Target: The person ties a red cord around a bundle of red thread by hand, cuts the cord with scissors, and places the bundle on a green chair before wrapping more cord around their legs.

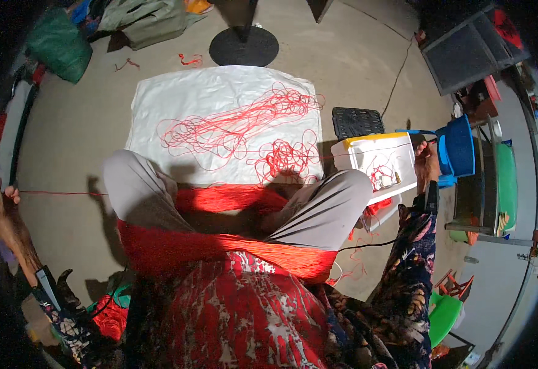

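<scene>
On the floor, a seated person's 2 knees are spread wide w/ a thick red skein looped round both; 1 side crosses the lap near the belly, the other runs on the far side, so the legs prob. act as a frame holding the loops stretched. The left hand, out at far left, has its fingers closed on a thin red cord that runs straight to the left knee. The right hand is curled too, pinching cord that runs left past the right knee; can't tell if it's 1 strand throughout. Arms are flung wide, prob. b/c that pulls the cord taut. Loose coils lie in 2 tangled heaps on a white sheet beyond the legs, likely there so strands stay clean & don't snag. Just left of the right hand, a white box w/ a yellow far edge holds more red strands, prob. for easy reach; a blue container is just right of that hand.
</scene>
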